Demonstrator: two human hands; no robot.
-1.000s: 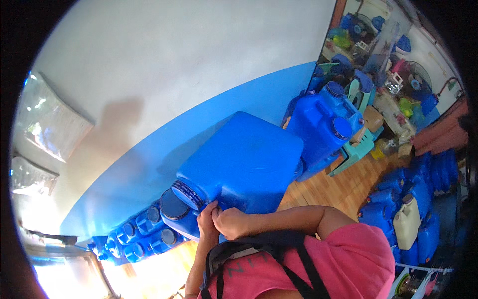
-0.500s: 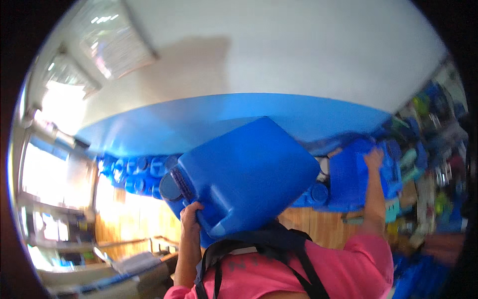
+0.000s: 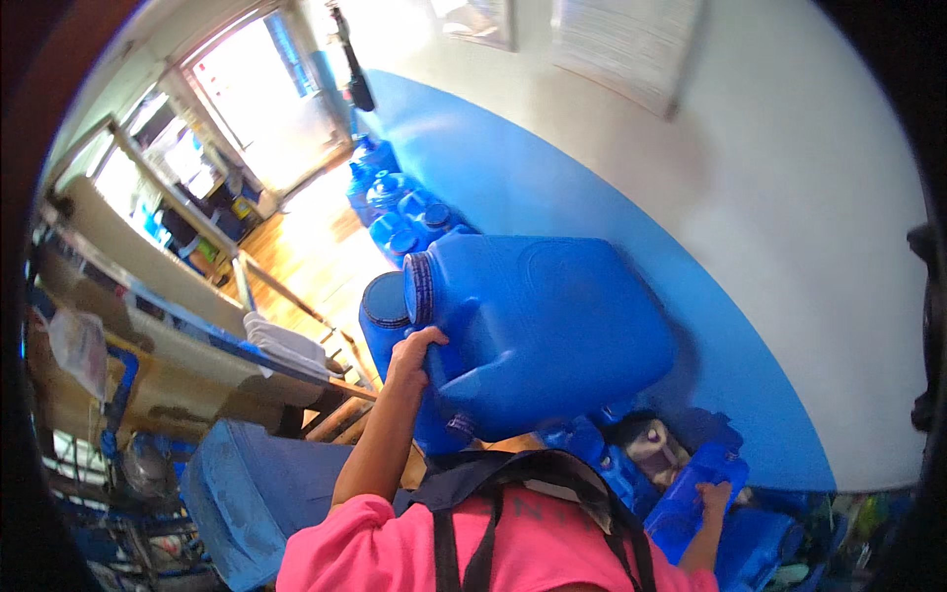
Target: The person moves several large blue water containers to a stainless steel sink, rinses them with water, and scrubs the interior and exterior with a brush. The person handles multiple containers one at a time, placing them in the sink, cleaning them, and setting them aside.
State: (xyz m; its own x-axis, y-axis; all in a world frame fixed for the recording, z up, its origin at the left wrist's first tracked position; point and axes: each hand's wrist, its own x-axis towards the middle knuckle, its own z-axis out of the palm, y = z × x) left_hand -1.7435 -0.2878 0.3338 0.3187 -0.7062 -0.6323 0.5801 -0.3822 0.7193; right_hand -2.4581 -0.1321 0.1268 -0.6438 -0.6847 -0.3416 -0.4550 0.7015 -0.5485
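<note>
My left hand [image 3: 414, 355] is closed round the handle of a large blue plastic jerrycan [image 3: 552, 335], which lies tilted at the centre, its round ridged cap at the left and a small spout low down. Another blue container [image 3: 380, 335] shows behind it at the left, partly hidden. At the lower right, my right hand [image 3: 712, 498] has curled fingers on another blue container [image 3: 681, 518]; the exact part it holds is too small to make out clearly.
Blue jugs [image 3: 390, 212] line the blue-and-white wall [image 3: 779, 227] toward a bright doorway [image 3: 247, 89]. At left are a railing [image 3: 178, 197], pipes [image 3: 123, 380] and a faded blue plastic bin [image 3: 256, 493]. More blue containers [image 3: 760, 543] crowd the lower right.
The view has swung left toward the doorway. My right hand has left the large jerrycan and reached out to another container at the right; my left hand keeps hold of the jerrycan's handle.
</note>
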